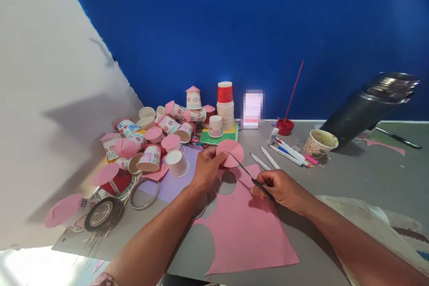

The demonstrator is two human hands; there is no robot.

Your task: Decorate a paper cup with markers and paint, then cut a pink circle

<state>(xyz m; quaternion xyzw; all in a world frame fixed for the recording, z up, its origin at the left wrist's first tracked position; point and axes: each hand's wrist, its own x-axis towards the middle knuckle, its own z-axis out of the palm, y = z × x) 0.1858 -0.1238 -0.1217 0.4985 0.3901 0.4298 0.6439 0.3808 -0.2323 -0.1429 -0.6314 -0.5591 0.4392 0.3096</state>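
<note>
My left hand (211, 167) pinches a round pink paper disc (234, 151) by its left edge, above the table. In my right hand (279, 187) is a pair of scissors (263, 189) with dark handles. Their blades reach up and left to about the middle of the disc; how far they are parted I cannot tell. Below both hands lies a large pink paper sheet (248, 237) with round pieces cut from its left and top edges. An upright white paper cup (177, 164) stands left of my left hand.
Decorated paper cups (150, 157) and pink discs are heaped at the left, near tape rolls (102, 214). A cup stack (225, 105) stands at the back. Markers (288, 154), a patterned cup (319, 144), a dark flask (362, 111) and a red pot (285, 127) are at the right.
</note>
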